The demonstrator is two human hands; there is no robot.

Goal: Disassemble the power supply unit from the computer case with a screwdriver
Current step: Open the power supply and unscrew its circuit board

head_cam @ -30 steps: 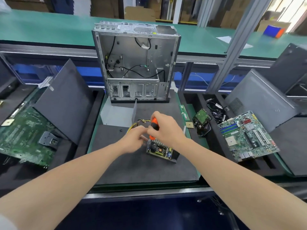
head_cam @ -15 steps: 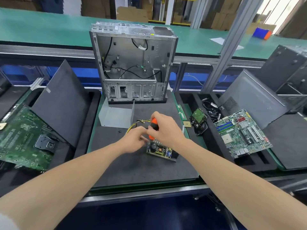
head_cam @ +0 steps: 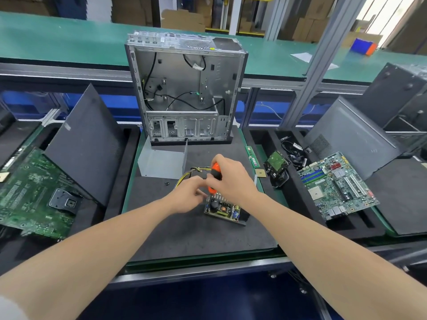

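The power supply board (head_cam: 224,210), bare with its coils and capacitors showing, lies on the dark foam mat (head_cam: 198,236). Yellow and black wires (head_cam: 189,173) run from its far end. My right hand (head_cam: 231,177) grips an orange and black screwdriver (head_cam: 215,173) held upright over the board's far edge. My left hand (head_cam: 188,195) rests at the board's left end, its fingertips at the screwdriver's lower part; what they pinch is hidden. The open, emptied computer case (head_cam: 184,93) stands upright behind. A grey metal cover (head_cam: 161,161) of the supply lies in front of the case.
A small black screw (head_cam: 166,183) lies on the mat. A RAM stick (head_cam: 251,157), a CPU chip (head_cam: 260,173), a hard drive (head_cam: 277,163) and a motherboard (head_cam: 335,183) lie to the right. Left are a leaning black panel (head_cam: 87,144) and another motherboard (head_cam: 30,192).
Both hands stay on the screwdriver and board with almost no shift. The head camera has drifted slightly, moving the whole scene a little leftward in view.
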